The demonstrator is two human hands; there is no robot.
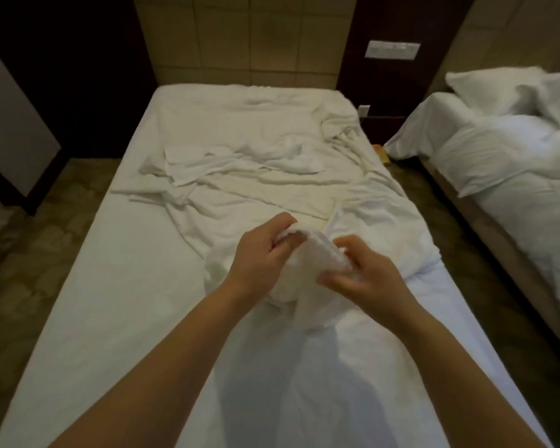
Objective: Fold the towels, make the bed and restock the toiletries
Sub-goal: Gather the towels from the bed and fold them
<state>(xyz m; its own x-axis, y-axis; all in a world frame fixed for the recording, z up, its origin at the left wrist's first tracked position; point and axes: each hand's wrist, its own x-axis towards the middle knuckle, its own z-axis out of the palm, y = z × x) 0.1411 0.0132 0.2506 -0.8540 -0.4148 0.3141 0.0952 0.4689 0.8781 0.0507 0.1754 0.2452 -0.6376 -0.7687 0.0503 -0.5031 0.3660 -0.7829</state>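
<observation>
— Well, left to right: what's logged?
— Bed [78, 302], with a rumpled sheet [227, 176]. Left hand [262, 253], fingers curled, pinches the white towel [307, 257] above the bed's middle. Right hand [366, 276] grips its other end.
— Towel's axis?
— It's bunched. The gripped ridge runs hand to hand, dipping rightward, and the rest drapes onto the bed.
— Any writing?
— Switch plate [392, 50]: too blurred to read. Second bed [514, 221] far right, pillows [485, 147] piled.

Loose towels [240, 163] lie on the bed [94, 286] (mid-mattress); a second bed [527, 221] stands to its right.
</observation>
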